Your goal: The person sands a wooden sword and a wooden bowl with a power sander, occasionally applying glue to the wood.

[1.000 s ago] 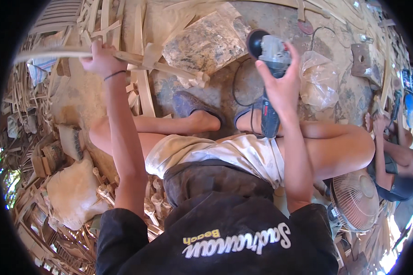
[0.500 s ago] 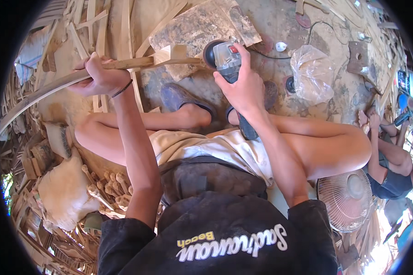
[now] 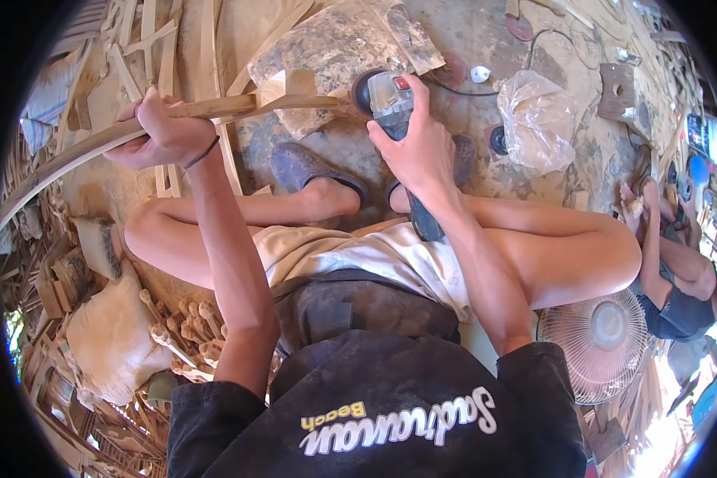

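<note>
Worn on head, left unit of side-by-side fisheye pair. Facing steeply down, upright, unmirrored. Sitting very near black shirt (image 3: 374, 394) at lower edge, farther off from left hand (image 3: 161, 134) and right hand (image 3: 420, 151). Reaching out to floor (image 3: 474, 36) beyond both at top. Wide enough for fan (image 3: 597, 346) and co-worker (image 3: 677, 311) at right. Vignetted dark around rim.

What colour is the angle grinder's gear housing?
The gear housing is silver-grey, best seen in the head view.

Between grinder (image 3: 393, 97) and bag (image 3: 538, 119), cord (image 3: 474, 94) crosses open floor (image 3: 464, 114).
</note>
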Available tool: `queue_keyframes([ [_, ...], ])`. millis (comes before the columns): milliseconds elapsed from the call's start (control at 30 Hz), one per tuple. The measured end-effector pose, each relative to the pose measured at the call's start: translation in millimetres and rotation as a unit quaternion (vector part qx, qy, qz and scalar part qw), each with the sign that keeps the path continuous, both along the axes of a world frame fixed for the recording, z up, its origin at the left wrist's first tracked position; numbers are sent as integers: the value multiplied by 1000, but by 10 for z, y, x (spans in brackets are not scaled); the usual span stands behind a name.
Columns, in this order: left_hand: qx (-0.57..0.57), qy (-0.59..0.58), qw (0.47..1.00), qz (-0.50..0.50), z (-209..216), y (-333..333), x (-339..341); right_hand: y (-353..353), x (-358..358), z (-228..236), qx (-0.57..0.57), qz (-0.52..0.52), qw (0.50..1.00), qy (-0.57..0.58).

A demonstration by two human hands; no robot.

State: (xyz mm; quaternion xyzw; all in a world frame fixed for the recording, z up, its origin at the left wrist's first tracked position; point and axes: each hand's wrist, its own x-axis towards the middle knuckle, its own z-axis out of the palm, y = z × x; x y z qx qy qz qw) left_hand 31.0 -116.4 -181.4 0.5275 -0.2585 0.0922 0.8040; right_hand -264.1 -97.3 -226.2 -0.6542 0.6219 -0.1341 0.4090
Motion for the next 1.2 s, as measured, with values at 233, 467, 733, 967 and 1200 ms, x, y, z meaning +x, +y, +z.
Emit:
queue_keyframes([
  [233, 7, -17, 1000, 8, -6, -17, 26, 13, 23, 8, -3, 33, 999, 4],
  [467, 12, 0, 1000, 8, 21, -37, -21, 3, -33, 35, -3, 6, 1000, 2],
  [733, 3, 1, 1000, 11, -50, -45, 83, -9, 0, 80, 11, 29, 999, 22],
  [967, -30, 88, 995, 32, -278, -63, 411, -25, -125, -29, 4, -29, 1000, 2],
  [1200, -29, 177, 984, 17, -848, 67, 1044, -43, -109, -64, -3, -6, 1000, -17],
])
